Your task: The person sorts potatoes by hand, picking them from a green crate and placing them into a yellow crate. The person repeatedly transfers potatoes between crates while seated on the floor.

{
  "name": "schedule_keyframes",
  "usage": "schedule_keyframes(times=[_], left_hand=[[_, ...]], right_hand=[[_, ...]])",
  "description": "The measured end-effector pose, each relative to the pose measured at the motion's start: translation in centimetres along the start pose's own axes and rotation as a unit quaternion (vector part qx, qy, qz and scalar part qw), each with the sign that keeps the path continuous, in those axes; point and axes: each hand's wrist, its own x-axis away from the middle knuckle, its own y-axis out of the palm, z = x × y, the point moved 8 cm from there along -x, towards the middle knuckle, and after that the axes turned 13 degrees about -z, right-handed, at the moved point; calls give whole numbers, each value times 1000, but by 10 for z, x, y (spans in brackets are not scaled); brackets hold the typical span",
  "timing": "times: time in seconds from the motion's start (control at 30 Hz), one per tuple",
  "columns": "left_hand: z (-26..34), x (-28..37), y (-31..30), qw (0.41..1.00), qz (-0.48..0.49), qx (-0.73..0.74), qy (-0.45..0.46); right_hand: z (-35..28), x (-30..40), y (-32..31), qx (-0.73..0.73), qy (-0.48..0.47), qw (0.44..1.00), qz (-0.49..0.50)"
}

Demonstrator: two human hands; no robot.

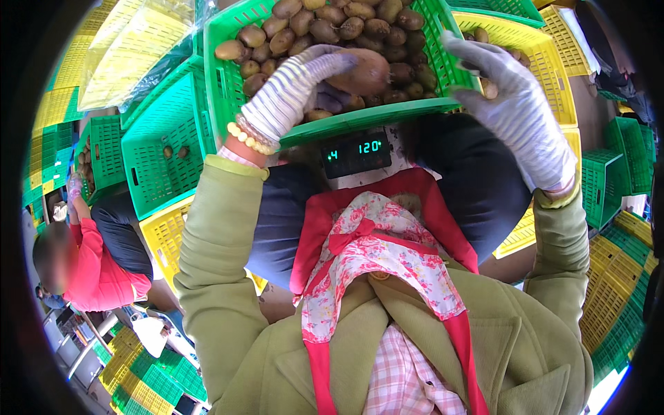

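My left hand (pixel 290 88), in a striped knit glove, grips a brown kiwifruit (pixel 365 72) over the front of a green plastic crate (pixel 358 118). Beneath it, a heap of kiwifruit (pixel 350 28) covers the crate's bottom. My right hand (pixel 500 96), gloved too, is raised past the crate's right rim with thumb and fingers apart and nothing between them. Under that hand is a yellow crate (pixel 557 78) holding some kiwifruit, partly hidden by the glove. A digital scale display (pixel 357 153) with lit digits sits just below the green crate's front edge, between my knees.
At left, another green crate (pixel 161 171) holds two kiwifruit and rests by a yellow crate (pixel 165 228). Plastic film (pixel 140 46) covers yellow crates at upper left. Another person in red (pixel 104 270) sits at far left. Stacked crates (pixel 617 275) stand at right.
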Motion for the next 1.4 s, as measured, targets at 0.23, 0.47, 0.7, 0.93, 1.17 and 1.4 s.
schedule_keyframes(times=[0.23,0.47,0.7,0.93,1.17,1.4], left_hand=[[-12,4,38,998,-54,14,-11],[3,7,50,993,-71,-83,-46],[-9,-1,58,995,-92,12,-48],[-3,-4,46,994,-79,58,-48],[-10,-7,27,997,-24,50,-55],[-16,-10,27,997,-14,6,-82]], right_hand=[[-46,-31,46,-3,-64,993,-96],[-45,-37,47,-13,-64,988,-142],[-31,-33,46,-50,-35,987,-151],[-3,-31,5,-85,21,991,-103],[91,-27,-23,-171,147,974,-15],[156,-13,-27,-283,223,932,42]])
